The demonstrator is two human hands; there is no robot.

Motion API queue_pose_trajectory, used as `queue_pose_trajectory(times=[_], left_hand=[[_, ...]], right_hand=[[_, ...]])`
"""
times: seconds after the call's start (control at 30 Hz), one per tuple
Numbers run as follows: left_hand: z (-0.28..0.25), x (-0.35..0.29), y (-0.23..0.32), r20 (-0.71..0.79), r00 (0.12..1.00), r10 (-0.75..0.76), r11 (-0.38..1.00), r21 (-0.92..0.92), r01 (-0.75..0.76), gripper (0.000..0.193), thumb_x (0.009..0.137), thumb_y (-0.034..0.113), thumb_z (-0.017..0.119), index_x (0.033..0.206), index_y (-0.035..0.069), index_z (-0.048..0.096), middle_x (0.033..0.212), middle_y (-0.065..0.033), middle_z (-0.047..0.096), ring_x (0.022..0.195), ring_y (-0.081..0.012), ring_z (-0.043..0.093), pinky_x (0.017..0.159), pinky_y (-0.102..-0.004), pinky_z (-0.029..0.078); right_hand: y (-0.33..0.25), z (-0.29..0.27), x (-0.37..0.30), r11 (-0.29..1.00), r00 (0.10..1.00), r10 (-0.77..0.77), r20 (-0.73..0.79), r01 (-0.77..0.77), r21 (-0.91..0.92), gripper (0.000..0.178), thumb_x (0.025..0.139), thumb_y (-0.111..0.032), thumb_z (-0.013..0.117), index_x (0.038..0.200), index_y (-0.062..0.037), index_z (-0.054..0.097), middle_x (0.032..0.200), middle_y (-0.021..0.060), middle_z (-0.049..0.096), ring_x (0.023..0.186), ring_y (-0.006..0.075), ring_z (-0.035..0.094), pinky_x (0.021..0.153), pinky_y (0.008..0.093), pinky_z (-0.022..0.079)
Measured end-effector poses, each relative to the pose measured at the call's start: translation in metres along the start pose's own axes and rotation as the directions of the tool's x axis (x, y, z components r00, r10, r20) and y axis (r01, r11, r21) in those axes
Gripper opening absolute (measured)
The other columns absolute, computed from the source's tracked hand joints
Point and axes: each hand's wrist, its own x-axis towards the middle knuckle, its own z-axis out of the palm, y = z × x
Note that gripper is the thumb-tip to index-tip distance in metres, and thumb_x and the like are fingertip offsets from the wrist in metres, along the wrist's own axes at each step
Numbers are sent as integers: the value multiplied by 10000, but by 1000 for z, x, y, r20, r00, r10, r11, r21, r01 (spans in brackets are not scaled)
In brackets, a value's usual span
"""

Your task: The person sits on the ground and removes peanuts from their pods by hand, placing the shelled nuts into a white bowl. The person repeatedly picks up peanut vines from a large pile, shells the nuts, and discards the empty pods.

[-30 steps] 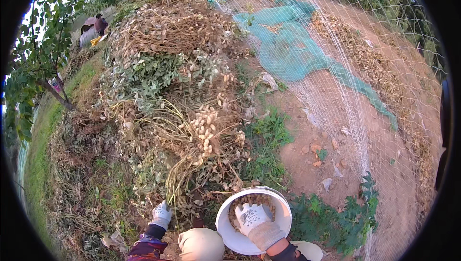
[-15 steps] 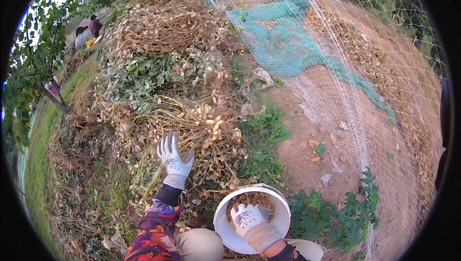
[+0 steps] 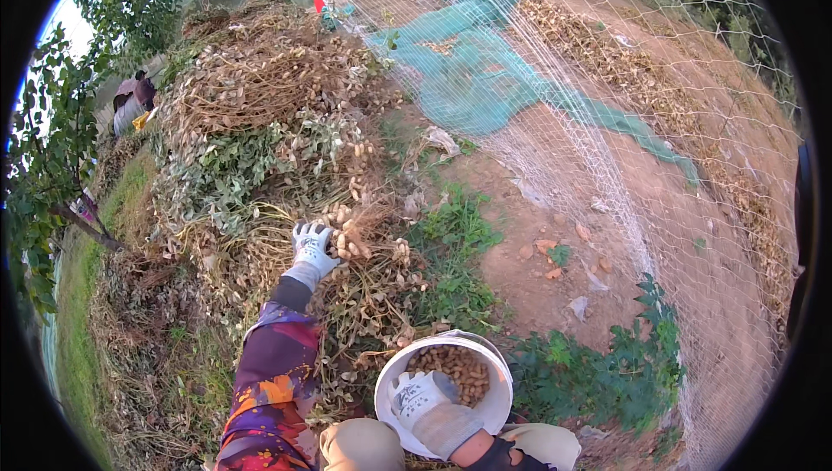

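My left hand (image 3: 314, 250), in a white and grey work glove, is closed round the stems of a dried peanut plant (image 3: 354, 235), beside a cluster of pale pods and fine roots. My right hand (image 3: 425, 402), gloved alike, is inside a white bucket (image 3: 496, 403) at my knees. Its fingers curl down near the bucket's left inner wall, and their tips are hidden, so what they hold does not show. Peanuts (image 3: 466, 371) in their shells cover the bucket's bottom beside that hand.
A long heap of pulled peanut plants (image 3: 251, 94) stretches away ahead. White netting (image 3: 598, 168) and a teal mesh (image 3: 472, 81) lie to the right. Green weeds (image 3: 598, 384) grow beside the bucket. A small tree (image 3: 65, 168) stands left; a person (image 3: 143, 91) is far off.
My left hand has reached forward and gone from spread fingers to a grip on the peanut plant. My right hand has shifted left within the bucket, uncovering more peanuts. The view has turned slightly.
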Motion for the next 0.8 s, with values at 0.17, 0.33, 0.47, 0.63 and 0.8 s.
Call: queue_pose_trajectory(times=[0.17,0.33,0.47,0.63,0.8], left_hand=[[-17,-21,-69,-412,905,-108,546,-785,-293,596,580,143,777,1116,78,526,1134,-71,534,1094,-247,485,924,-359,408],[-115,-89,-85,-408,909,-88,400,-850,-343,482,800,67,610,1248,2,446,1165,-82,554,1008,-183,562,842,-304,476],[-163,-116,-42,-468,883,50,-129,-879,-458,310,923,155,445,1209,36,445,1066,-96,574,838,-184,588,704,-324,506],[-161,-104,-15,-206,978,4,84,-975,-206,297,929,116,443,1218,46,452,1067,-67,559,870,-148,564,740,-265,490],[-143,-126,19,-74,962,264,-150,-988,-35,378,882,52,498,1254,39,439,1147,-75,541,984,-176,563,863,-310,482]], right_hand=[[-1,-4,-12,1000,1000,-14,-18,13,-18,343,822,-285,506,1076,-57,535,961,136,567,898,284,578,721,448,460],[-4,-13,-24,997,999,-44,-23,43,-60,353,819,-285,511,1086,-54,531,965,140,565,901,286,576,728,443,459],[-7,-30,-38,991,997,-65,-42,60,-117,362,818,-285,515,1094,-52,528,969,143,563,903,288,575,734,440,458],[5,-30,-31,999,967,50,-250,-44,29,407,820,-284,525,1143,-38,497,999,156,550,912,298,567,744,429,457],[4,-44,-27,810,843,294,-450,31,586,720,725,-305,681,1309,-40,355,1213,223,462,1094,347,496,899,413,420]])
